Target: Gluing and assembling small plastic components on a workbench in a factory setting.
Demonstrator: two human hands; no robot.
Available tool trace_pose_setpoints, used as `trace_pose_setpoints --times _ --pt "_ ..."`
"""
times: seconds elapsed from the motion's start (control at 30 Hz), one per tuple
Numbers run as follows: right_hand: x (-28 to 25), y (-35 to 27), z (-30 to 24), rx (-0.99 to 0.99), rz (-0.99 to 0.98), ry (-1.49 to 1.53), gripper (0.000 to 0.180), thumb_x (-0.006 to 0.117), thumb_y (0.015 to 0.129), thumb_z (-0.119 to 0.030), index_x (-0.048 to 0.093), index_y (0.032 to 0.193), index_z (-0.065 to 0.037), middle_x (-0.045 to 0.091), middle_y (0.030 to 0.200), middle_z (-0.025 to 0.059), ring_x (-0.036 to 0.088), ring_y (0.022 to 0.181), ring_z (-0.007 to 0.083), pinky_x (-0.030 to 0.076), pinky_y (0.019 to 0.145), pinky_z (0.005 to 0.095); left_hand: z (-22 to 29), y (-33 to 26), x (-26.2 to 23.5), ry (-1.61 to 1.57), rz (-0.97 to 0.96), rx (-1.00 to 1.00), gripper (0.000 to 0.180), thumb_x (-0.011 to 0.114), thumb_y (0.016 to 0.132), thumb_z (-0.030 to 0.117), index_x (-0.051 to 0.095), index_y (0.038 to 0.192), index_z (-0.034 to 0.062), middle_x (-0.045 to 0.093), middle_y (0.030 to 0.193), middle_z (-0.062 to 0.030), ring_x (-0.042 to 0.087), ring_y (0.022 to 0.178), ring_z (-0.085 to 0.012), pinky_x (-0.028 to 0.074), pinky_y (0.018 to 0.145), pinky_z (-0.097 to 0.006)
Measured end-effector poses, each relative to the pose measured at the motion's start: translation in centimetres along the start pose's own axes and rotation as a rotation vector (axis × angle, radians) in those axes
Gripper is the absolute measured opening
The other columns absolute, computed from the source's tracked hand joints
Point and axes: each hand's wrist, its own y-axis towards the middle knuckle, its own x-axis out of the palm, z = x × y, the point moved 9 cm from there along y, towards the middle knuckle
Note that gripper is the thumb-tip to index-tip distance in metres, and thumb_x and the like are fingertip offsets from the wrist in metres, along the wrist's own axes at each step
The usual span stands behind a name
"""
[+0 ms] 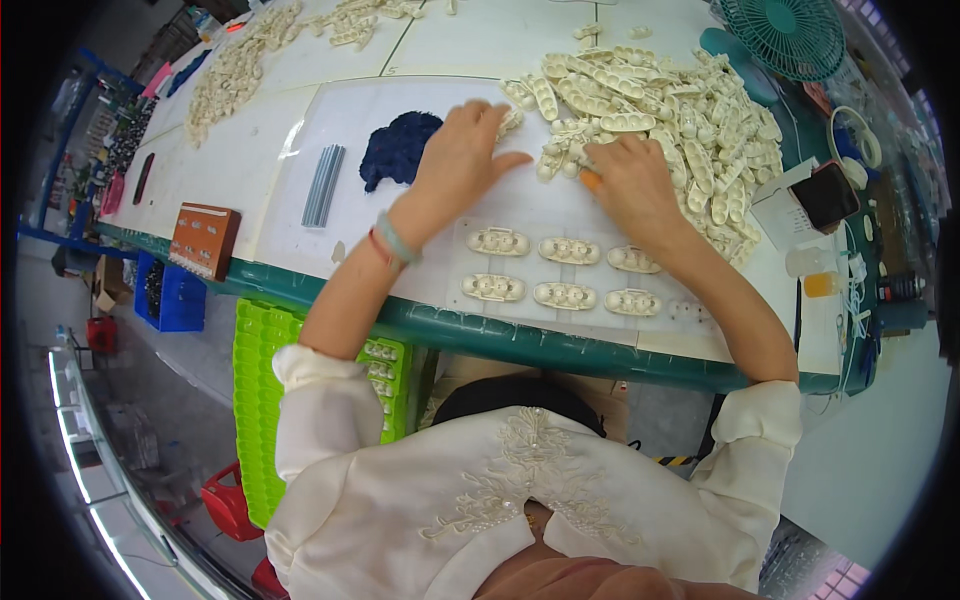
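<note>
My left hand [460, 152] is over the table with its thumb stretched away from the fingers. Its fingertips are beside a few cream plastic parts, one of which [509, 124] is partly hidden behind them. At the near edge of a large heap of cream plastic parts [705, 140], my right hand [632, 185] curls its fingers onto a small cluster of them [563, 150]. Something orange [590, 180] covers a fingertip of that hand. Nearer me, several oval cream parts [568, 250] lie in two rows on a pale sheet.
Dark blue putty-like material [398, 150] and grey-blue rods [323, 186] lie left of my hands. A brown block [205, 240] sits by the left edge. Right of the heap are a phone [826, 196], a green fan [785, 35] and an orange-filled container [820, 285]. Green trays [262, 400] stand below.
</note>
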Motion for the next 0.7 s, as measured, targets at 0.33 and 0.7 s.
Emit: trace_pose_setpoints --times 0.33,0.7 --pt "-5.2 -6.1 11.5 0.564 0.36 1.037 0.023 0.051 0.091 -0.01 0.049 0.109 0.004 0.058 0.098 0.008 0.058 0.086 0.0115 0.051 0.073 0.0246 -2.7 2.4 3.3 -0.631 -0.304 -0.341 0.034 0.06 0.086 0.019 0.056 0.113 0.0004 0.064 0.081 -0.011 0.063 0.072 -0.0186 0.049 0.064 -0.029" --pt "-4.5 -16.0 14.1 0.826 0.398 1.528 0.024 0.043 0.093 -0.008 0.047 0.113 0.003 0.056 0.101 0.0074 0.057 0.087 0.0139 0.054 0.077 0.0301 19.5 -1.0 7.8 -0.632 -0.578 0.147 0.019 0.06 0.082 0.01 0.06 0.099 0.0023 0.057 0.088 -0.0145 0.056 0.079 -0.0317 0.046 0.069 -0.039"
